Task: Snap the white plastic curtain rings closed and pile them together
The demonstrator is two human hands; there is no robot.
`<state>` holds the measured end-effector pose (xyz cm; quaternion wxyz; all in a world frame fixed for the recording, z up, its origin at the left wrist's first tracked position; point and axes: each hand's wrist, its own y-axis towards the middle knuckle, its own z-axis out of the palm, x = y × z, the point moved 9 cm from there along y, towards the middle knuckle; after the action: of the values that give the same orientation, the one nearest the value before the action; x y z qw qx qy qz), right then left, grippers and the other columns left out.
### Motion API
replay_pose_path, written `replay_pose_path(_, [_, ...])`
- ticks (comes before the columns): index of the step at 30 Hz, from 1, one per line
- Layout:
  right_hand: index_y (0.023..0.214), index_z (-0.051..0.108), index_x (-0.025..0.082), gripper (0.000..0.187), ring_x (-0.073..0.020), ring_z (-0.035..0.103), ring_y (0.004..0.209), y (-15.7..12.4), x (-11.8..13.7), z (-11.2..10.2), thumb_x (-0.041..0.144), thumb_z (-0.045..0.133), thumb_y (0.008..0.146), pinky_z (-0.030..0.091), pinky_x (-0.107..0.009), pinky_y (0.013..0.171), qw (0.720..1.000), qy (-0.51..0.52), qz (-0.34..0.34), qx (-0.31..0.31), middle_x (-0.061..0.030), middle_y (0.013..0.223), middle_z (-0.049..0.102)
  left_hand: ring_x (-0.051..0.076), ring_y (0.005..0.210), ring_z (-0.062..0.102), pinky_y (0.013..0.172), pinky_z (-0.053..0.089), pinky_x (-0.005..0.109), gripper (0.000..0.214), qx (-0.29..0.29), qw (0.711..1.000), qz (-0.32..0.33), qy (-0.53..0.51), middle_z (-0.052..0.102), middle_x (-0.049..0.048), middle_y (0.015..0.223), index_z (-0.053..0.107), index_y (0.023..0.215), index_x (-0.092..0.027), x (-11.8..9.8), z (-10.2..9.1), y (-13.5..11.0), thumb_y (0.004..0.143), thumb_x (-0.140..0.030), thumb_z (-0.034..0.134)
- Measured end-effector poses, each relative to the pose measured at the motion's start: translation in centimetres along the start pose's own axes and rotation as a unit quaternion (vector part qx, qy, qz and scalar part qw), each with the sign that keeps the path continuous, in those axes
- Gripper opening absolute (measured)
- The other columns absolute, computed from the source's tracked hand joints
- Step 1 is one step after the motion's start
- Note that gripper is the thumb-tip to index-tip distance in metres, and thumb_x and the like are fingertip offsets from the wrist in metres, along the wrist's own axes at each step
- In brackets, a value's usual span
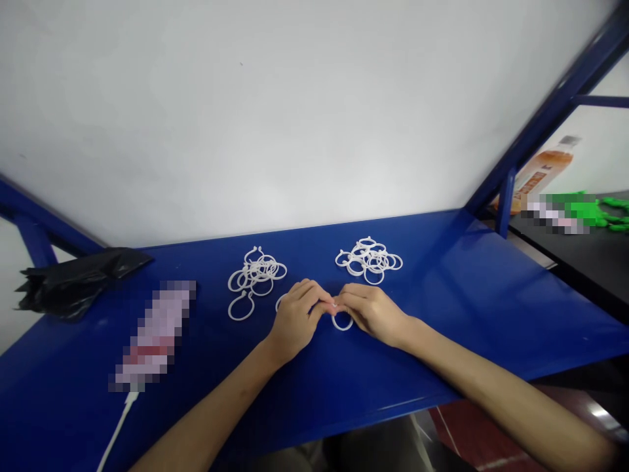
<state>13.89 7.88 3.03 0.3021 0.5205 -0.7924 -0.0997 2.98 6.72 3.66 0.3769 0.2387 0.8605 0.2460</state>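
A white ring [343, 322] is gripped at its top by the closed fingertips of both hands. The left hand [293, 319] and the right hand [374, 313] are brought together above it, thumb against thumb. The loop of the ring is seen below the fingers, near the middle of the blue table [466, 308]; whether it rests on the surface cannot be told.

At the far left edge of the table a crumpled black plastic bag [73, 278] is laid. Next to it, nearer the front, a blurred oblong object [154, 331] is placed, and a white cable [116, 429] is led from its near end to the bottom of the view. Further right, a left heap of rings [259, 269] is spread on the table, with a single ring [240, 307] lying at its near edge. Just behind the knuckles of the left hand a short arc of another ring [279, 300] is shown; the rest of it is hidden by the hand. Beyond the right hand, well apart from the first heap, a right heap of rings [369, 259] is gathered.

The whole is backed by a white wall [295, 118]. At the right a blue frame strut [550, 111] is raised slantwise, and past it an orange bottle [543, 172] and some green items [597, 213] are set on a dark surface [580, 262].
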Motion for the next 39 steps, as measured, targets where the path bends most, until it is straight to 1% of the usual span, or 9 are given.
replay_pose_path(9, [0.104, 0.066, 0.014, 0.031, -0.0159, 0.059, 0.074, -0.2, 0.6, 0.5, 0.024, 0.038, 0.105, 0.050, -0.028, 0.066, 1.000, -0.004, -0.010, 0.012, -0.0067, 0.081, 0.063, 0.014, 0.072, 0.058, 0.070, 0.046, 0.029, 0.027, -0.002, 1.000, 0.028, 0.000, 0.064, -0.0011, 0.073, 0.058, 0.074, -0.021, -0.5, 0.0, -0.3, 0.100, -0.019, 0.049])
replay_pose_path(13, [0.105, 0.067, 0.015, 0.028, -0.0163, 0.060, 0.076, 0.2, -0.1, 0.3, 0.025, 0.041, 0.104, 0.050, -0.028, 0.067, 1.000, -0.001, 0.006, 0.009, -0.0068, 0.085, 0.063, 0.014, 0.074, 0.058, 0.073, 0.046, 0.029, 0.023, 0.006, 0.998, 0.050, 0.031, 0.065, -0.0011, 0.076, 0.058, 0.078, -0.021, -0.6, 0.0, 0.0, 0.100, -0.021, 0.051])
replay_pose_path(16, [0.116, 0.065, 0.018, 0.029, -0.0178, 0.060, 0.085, 0.0, -2.2, -1.2, 0.017, 0.040, 0.102, 0.051, -0.030, 0.074, 0.999, -0.033, 0.040, 0.005, -0.0084, 0.097, 0.063, 0.018, 0.085, 0.061, 0.083, 0.048, 0.035, 0.011, 0.046, 0.992, 0.053, 0.106, 0.069, 0.0015, 0.091, 0.062, 0.105, -0.021, -0.5, -0.1, 0.5, 0.098, -0.024, 0.054])
replay_pose_path(18, [0.125, 0.063, 0.021, 0.035, -0.0181, 0.060, 0.087, -0.7, -4.9, -3.2, 0.014, 0.039, 0.100, 0.052, -0.031, 0.073, 0.992, -0.076, 0.096, -0.016, -0.0099, 0.109, 0.060, 0.023, 0.096, 0.061, 0.090, 0.047, 0.041, 0.026, 0.076, 0.981, 0.027, 0.177, 0.069, 0.0049, 0.104, 0.058, 0.121, -0.021, 0.4, -0.6, 0.7, 0.096, -0.022, 0.054])
replay_pose_path(19, [0.125, 0.063, 0.022, 0.036, -0.0176, 0.058, 0.081, -1.2, -6.4, -4.9, 0.015, 0.040, 0.099, 0.051, -0.030, 0.068, 0.984, -0.108, 0.134, -0.048, -0.0103, 0.110, 0.059, 0.025, 0.100, 0.061, 0.092, 0.046, 0.043, 0.029, 0.093, 0.973, 0.014, 0.209, 0.069, 0.0062, 0.108, 0.058, 0.122, -0.021, 0.9, -0.9, 0.7, 0.094, -0.018, 0.053])
replay_pose_path(22, [0.116, 0.070, 0.021, 0.030, -0.0201, 0.058, 0.079, -2.9, -10.2, -8.3, 0.023, 0.044, 0.099, 0.051, -0.034, 0.070, 0.963, -0.162, 0.201, -0.080, -0.0108, 0.104, 0.061, 0.029, 0.105, 0.059, 0.091, 0.045, 0.046, 0.038, 0.138, 0.948, -0.007, 0.285, 0.068, 0.0077, 0.109, 0.062, 0.117, -0.021, 2.6, -1.4, 0.5, 0.082, -0.008, 0.051])
replay_pose_path(25, [0.104, 0.073, 0.021, 0.022, -0.0228, 0.060, 0.086, -3.6, -11.9, -9.6, 0.024, 0.053, 0.095, 0.051, -0.039, 0.080, 0.964, -0.164, 0.201, -0.062, -0.0088, 0.097, 0.065, 0.030, 0.106, 0.058, 0.091, 0.043, 0.047, 0.038, 0.157, 0.935, -0.030, 0.316, 0.068, 0.0075, 0.108, 0.065, 0.112, -0.022, 4.0, -1.9, 0.1, 0.079, -0.009, 0.051])
replay_pose_path(32, [0.094, 0.074, 0.021, 0.015, -0.0154, 0.061, 0.072, -3.7, -12.4, -9.0, 0.022, 0.060, 0.089, 0.052, -0.032, 0.071, 0.969, -0.078, 0.234, -0.011, -0.0059, 0.095, 0.067, 0.028, 0.100, 0.059, 0.088, 0.041, 0.045, 0.021, 0.183, 0.928, -0.034, 0.323, 0.069, 0.0062, 0.099, 0.067, 0.101, -0.022, 5.2, -1.5, -0.6, 0.088, -0.017, 0.051])
replay_pose_path(39, [0.103, 0.074, 0.022, 0.020, -0.0156, 0.063, 0.072, -3.7, -12.4, -8.7, 0.023, 0.060, 0.088, 0.053, -0.032, 0.071, 0.966, -0.084, 0.243, 0.000, -0.0064, 0.097, 0.067, 0.025, 0.086, 0.058, 0.081, 0.040, 0.041, 0.011, 0.144, 0.932, -0.047, 0.330, 0.066, 0.0042, 0.084, 0.060, 0.083, -0.022, 4.4, -0.7, -0.3, 0.092, -0.020, 0.055])
